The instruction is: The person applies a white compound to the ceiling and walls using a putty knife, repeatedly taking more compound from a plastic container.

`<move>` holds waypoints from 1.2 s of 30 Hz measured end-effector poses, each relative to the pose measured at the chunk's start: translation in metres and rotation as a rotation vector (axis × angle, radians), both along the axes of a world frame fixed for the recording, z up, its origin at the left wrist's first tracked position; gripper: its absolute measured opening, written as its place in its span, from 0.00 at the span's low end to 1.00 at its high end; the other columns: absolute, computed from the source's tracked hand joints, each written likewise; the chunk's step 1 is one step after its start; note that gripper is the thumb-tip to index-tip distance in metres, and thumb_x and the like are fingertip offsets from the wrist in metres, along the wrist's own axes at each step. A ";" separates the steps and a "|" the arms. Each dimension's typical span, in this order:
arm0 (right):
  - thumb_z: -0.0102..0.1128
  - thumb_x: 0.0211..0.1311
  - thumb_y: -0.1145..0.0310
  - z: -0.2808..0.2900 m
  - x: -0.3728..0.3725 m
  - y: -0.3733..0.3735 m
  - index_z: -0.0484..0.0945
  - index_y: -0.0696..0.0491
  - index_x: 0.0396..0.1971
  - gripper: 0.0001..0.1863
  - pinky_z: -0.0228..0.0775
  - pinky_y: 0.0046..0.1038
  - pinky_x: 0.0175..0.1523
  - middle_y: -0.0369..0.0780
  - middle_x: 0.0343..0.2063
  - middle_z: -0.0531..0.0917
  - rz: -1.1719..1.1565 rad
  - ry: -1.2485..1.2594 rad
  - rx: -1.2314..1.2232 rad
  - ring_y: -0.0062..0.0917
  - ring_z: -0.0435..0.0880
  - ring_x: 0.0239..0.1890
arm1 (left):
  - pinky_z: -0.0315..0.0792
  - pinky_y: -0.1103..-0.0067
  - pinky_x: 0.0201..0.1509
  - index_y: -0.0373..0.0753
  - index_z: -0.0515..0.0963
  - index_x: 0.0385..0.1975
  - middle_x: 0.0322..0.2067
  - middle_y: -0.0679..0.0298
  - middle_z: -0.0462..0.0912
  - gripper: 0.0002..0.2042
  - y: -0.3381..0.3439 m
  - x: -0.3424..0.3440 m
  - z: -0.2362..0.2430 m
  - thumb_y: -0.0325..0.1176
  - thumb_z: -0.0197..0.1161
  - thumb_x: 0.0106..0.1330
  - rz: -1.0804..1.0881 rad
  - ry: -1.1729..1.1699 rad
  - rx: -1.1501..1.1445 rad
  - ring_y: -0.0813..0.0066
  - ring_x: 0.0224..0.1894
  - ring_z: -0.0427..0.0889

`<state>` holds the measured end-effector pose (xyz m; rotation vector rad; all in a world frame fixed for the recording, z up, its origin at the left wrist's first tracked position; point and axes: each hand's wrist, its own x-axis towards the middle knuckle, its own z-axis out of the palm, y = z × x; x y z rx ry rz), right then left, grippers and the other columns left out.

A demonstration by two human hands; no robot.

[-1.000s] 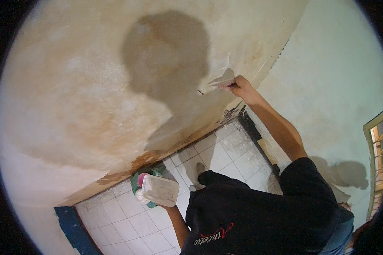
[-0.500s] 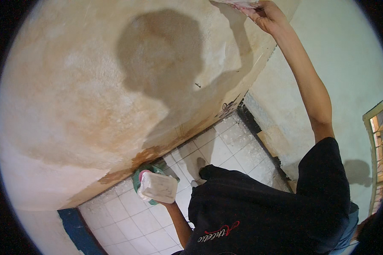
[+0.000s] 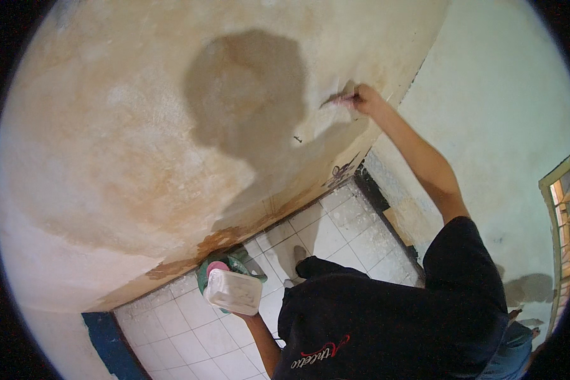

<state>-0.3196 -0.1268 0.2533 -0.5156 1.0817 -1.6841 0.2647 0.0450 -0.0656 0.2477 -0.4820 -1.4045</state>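
My right hand is closed around a thin flat scraper with pinkish-white smears. Its blade lies at the stained beige wall; whether it presses on the surface I cannot tell. Low on the left, my left hand holds up a shallow white rectangular plastic tub from below, most of its fingers hidden by it. Whitish residue coats the tub. Behind the tub, partly covered by it, stand a green bucket and something round and pink.
White floor tiles run along the wall's foot, dusty near the corner. A pale green wall meets the beige one on the right, with a grilled window. Someone in blue jeans is at the lower right. A small hook juts out.
My right hand has come down the wall with the scraper, from the top edge of the view to mid-height. My left hand and the tub have shifted slightly lower.
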 end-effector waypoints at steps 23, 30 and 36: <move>0.59 0.56 0.68 -0.318 -0.016 0.052 0.77 0.61 0.32 0.10 0.77 0.34 0.34 0.46 0.28 0.81 -0.132 0.006 0.028 0.36 0.81 0.30 | 0.67 0.60 0.60 0.36 0.60 0.62 0.53 0.54 0.72 0.26 -0.003 0.007 -0.027 0.49 0.45 0.72 0.031 -0.165 0.363 0.59 0.55 0.72; 0.47 0.57 0.82 -0.321 0.001 -0.014 0.75 0.68 0.29 0.07 0.82 0.39 0.38 0.53 0.28 0.81 -0.157 0.829 -0.056 0.41 0.83 0.32 | 0.50 0.55 0.70 0.42 0.57 0.67 0.62 0.52 0.65 0.36 -0.016 0.002 0.015 0.61 0.46 0.66 -0.281 0.195 0.208 0.56 0.65 0.64; 0.40 0.58 0.82 -0.134 0.006 -0.007 0.71 0.76 0.32 0.12 0.81 0.40 0.49 0.60 0.34 0.79 -0.341 -0.016 0.035 0.48 0.82 0.38 | 0.62 0.70 0.64 0.39 0.61 0.63 0.52 0.59 0.72 0.28 -0.023 -0.007 -0.018 0.49 0.52 0.68 -0.004 -0.147 0.339 0.64 0.56 0.70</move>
